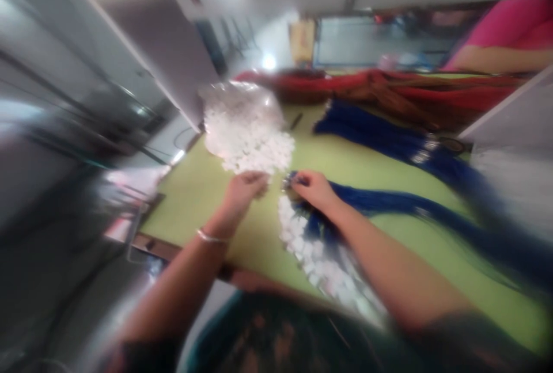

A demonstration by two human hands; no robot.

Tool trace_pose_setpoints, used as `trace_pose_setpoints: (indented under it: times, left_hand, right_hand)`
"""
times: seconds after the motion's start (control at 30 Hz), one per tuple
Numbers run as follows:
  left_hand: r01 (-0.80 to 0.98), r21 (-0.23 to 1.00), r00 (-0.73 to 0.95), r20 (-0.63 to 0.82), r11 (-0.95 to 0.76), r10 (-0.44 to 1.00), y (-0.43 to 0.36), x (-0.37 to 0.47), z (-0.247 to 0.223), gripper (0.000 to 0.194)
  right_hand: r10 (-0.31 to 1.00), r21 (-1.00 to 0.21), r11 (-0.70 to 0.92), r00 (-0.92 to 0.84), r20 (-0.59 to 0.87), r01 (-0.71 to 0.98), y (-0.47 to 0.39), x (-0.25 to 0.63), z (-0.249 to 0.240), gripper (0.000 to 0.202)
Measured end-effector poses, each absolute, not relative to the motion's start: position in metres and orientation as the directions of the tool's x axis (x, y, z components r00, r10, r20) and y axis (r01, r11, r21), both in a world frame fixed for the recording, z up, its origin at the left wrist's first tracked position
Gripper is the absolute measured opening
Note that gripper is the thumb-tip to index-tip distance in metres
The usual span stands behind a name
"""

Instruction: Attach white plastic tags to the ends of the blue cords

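Observation:
My right hand (317,190) is closed around the end of a bundle of thin blue wires (389,200), where small silvery tips (287,182) show at the fingertips. The rest of this bundle trails off to the right. My left hand (247,186) is pinched at the near edge of a heap of small white plastic pieces (254,145); what its fingers hold, if anything, is hidden. More white pieces lie in a strip (311,258) below my right hand, beside some blue strands. The picture is blurred.
A clear plastic bag (242,94) lies behind the heap on the green tabletop (185,200). Another blue wire bundle (367,125) rests farther back, with red and brown wires (345,85) behind it. A person's pink sleeve (510,27) is at the upper right.

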State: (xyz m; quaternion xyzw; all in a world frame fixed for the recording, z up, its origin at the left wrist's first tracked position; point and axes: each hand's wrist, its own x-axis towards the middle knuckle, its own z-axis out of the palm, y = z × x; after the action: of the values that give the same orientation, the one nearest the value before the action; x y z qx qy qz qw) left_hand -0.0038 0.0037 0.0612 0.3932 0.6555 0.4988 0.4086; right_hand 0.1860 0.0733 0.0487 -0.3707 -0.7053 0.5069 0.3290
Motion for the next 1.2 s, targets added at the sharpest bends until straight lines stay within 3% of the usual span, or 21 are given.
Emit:
trace_pose_setpoints:
  times: [0.1, 0.37, 0.6, 0.77, 1.0, 1.2]
  left_hand:
    - [-0.088, 0.977, -0.259, -0.209, 0.193, 0.943, 0.012, 0.021, 0.053, 0.027]
    - [-0.189, 0.96, -0.196, -0.245, 0.209, 0.949, 0.02, 0.027, 0.029, 0.018]
    - [-0.347, 0.903, -0.163, -0.323, 0.252, 0.932, 0.017, 0.034, 0.04, 0.017]
    - [-0.478, 0.854, -0.127, -0.296, 0.203, 0.947, 0.011, 0.04, 0.05, 0.017]
    - [-0.411, 0.892, -0.143, -0.265, 0.186, 0.954, 0.009, 0.04, 0.045, 0.02]
    - [-0.218, 0.971, -0.265, -0.16, 0.102, 0.951, 0.01, 0.035, 0.032, 0.025]
  right_hand:
    - [0.875, -0.954, 0.237, -0.468, 0.127, 0.185, 0.072, 0.187, 0.05, 0.012]
    - [0.889, -0.956, 0.237, -0.436, 0.141, 0.175, 0.069, 0.184, 0.049, 0.011]
    - [0.887, -0.959, 0.234, -0.439, 0.143, 0.159, 0.068, 0.185, 0.052, 0.01]
    - [0.9, -0.967, 0.181, -0.427, 0.09, 0.179, 0.069, 0.184, 0.051, 0.015]
    - [0.877, -0.952, 0.229, -0.467, 0.111, 0.205, 0.068, 0.184, 0.052, 0.012]
    - [0.863, -0.925, 0.266, -0.493, 0.105, 0.269, 0.069, 0.184, 0.051, 0.01]
